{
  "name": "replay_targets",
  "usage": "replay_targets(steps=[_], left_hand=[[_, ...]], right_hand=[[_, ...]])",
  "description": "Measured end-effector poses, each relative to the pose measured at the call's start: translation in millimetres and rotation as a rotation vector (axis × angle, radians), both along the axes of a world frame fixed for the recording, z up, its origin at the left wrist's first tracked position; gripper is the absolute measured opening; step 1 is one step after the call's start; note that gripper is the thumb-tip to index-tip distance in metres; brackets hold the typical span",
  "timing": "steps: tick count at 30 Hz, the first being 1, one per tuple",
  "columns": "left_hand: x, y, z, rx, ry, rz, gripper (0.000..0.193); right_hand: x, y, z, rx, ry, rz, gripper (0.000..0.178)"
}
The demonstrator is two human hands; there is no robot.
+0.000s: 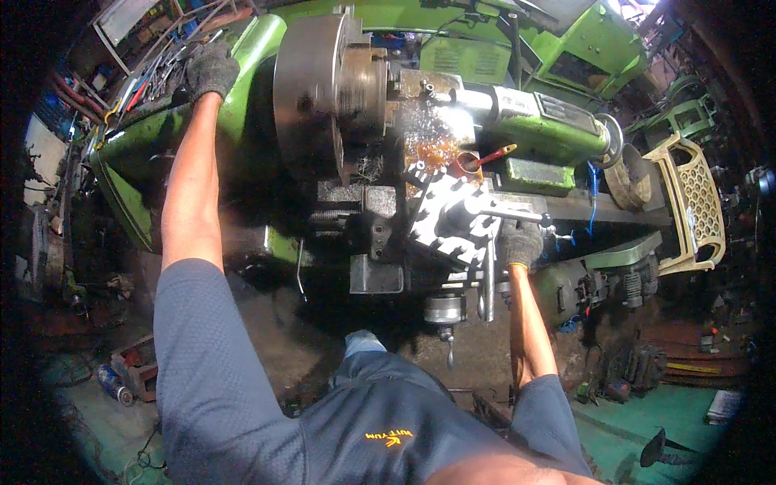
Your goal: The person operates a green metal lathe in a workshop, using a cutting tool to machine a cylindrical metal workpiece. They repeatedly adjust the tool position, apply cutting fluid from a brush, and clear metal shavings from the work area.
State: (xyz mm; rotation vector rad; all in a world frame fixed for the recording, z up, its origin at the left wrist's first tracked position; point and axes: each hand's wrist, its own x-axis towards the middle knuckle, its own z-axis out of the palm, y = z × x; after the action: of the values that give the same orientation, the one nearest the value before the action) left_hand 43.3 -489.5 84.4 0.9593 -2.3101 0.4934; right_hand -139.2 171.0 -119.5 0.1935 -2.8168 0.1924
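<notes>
I stand over a green metal lathe (558, 129). My left hand (212, 69), in a dark grey glove, rests on top of the green headstock (252, 56), left of the big round steel chuck (311, 89). My right hand (521, 242), also gloved, is closed around a handle at the right side of the tool post (453, 214) on the carriage. A steel workpiece (453, 101) sticks out of the chuck, wet and shiny, with oily brown liquid and chips under it.
A small orange-red cup with a red-handled brush (477, 159) sits on the carriage. A cream plastic chair (695, 202) stands at the right. Tools lie on a shelf at upper left (153, 69). A spray can (113, 384) lies on the green floor.
</notes>
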Motion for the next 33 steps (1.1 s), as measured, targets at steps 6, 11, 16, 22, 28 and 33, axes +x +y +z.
replay_targets(steps=[6,11,16,22,28,33], left_hand=[[-0.1,-1.4,-2.2,0.006,0.000,0.015,0.021],[0.8,6.3,-0.3,-0.073,0.018,-0.022,0.020],[3.0,7.2,1.8,-0.010,-0.014,0.004,0.021],[2.4,13.8,5.8,0.014,-0.013,0.000,0.023],[1.6,12.3,6.3,0.001,-0.022,0.013,0.023],[3.9,13.1,3.0,-0.037,0.051,-0.052,0.020]], right_hand=[[13.0,-7.5,24.2,-0.093,-0.061,0.027,0.041],[11.2,-5.8,22.0,-0.059,-0.092,0.010,0.039],[10.6,-4.3,18.9,-0.011,-0.071,0.005,0.039],[8.0,-0.8,15.0,-0.061,-0.056,0.046,0.039],[4.8,1.4,5.9,-0.074,0.126,0.090,0.043],[8.8,-3.4,15.4,-0.073,-0.033,0.030,0.039]])
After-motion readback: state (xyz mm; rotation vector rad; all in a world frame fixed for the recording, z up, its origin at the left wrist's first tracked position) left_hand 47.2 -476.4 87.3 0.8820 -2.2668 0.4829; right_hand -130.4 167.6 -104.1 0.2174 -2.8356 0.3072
